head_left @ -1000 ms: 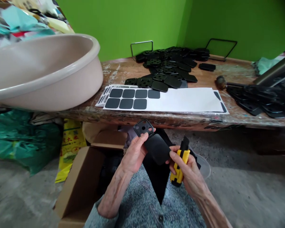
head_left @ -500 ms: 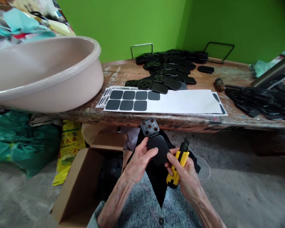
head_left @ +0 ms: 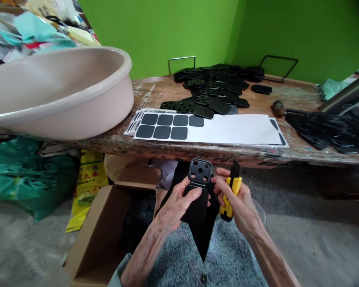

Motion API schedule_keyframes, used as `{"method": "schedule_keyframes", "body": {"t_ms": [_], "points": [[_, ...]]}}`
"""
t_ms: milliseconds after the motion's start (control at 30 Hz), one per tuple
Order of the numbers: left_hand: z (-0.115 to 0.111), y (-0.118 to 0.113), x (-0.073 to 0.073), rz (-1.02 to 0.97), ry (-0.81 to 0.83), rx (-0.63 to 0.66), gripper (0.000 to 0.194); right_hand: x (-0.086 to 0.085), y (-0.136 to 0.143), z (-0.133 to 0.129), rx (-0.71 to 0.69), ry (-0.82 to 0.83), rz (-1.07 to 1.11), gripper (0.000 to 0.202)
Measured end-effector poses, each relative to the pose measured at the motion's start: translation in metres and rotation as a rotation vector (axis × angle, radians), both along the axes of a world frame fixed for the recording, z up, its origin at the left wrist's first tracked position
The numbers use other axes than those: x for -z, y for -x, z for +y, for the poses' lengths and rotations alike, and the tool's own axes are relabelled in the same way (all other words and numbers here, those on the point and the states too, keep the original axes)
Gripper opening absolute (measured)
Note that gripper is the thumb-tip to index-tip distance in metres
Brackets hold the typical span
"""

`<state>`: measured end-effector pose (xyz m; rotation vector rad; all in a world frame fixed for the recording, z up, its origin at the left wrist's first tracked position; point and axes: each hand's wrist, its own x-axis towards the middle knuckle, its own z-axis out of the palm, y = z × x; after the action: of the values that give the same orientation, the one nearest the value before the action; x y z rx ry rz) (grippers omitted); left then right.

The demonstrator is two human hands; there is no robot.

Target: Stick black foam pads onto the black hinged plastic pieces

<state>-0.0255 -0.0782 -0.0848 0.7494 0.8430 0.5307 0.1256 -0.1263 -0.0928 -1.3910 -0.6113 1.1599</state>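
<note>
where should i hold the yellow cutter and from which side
Probably best by the long handle of the yellow cutter, from the right, where the right hand grips it: the dark slanted tip points up toward the bench, and the left hand, holding a black piece, crowds the other side.

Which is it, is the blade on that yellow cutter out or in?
Out: a dark blade pokes up past the top of the yellow cutter held in the right hand.
</note>
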Motion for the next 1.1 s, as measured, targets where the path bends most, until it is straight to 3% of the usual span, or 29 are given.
{"method": "schedule_keyframes", "body": {"t_ms": [133,333,400,533,633,733,833,933,1000,1100], "points": [[-0.004,0.000,0.001,-0.046,0.066,0.125,0.041,-0.001,-0.016,0.014,-0.149,0.032,-0.073,0.042],[-0.017,-0.001,0.002,-0.226,0.212,0.111,0.019,0.007,-0.019,0.012,-0.133,0.039,-0.059,0.037],[-0.020,-0.003,0.004,-0.199,0.205,0.097,0.018,0.007,-0.019,0.008,-0.145,0.030,-0.198,0.030],[-0.019,-0.007,0.010,-0.189,0.287,0.010,0.013,0.004,-0.014,-0.002,-0.168,-0.109,-0.684,0.006],[-0.014,-0.007,0.013,-0.219,0.391,-0.099,0.013,0.006,-0.008,-0.013,-0.290,-0.303,-0.929,0.028],[-0.010,-0.006,0.011,-0.243,0.428,-0.242,0.026,0.015,0.000,-0.023,-0.431,-0.480,-1.107,0.047],[-0.011,-0.004,0.007,-0.224,0.369,-0.266,0.029,0.026,0.007,-0.031,-0.405,-0.478,-1.217,0.055],[-0.014,-0.001,0.006,-0.112,0.282,-0.293,0.012,0.031,0.012,-0.036,-0.444,-0.424,-1.230,0.061],[-0.014,0.001,0.006,-0.068,0.188,-0.306,0.020,0.031,0.015,-0.039,-0.451,-0.397,-1.135,0.059],[-0.011,0.003,0.005,-0.089,0.042,-0.264,0.029,0.025,0.018,-0.039,-0.227,-0.262,-0.797,0.041]]}}
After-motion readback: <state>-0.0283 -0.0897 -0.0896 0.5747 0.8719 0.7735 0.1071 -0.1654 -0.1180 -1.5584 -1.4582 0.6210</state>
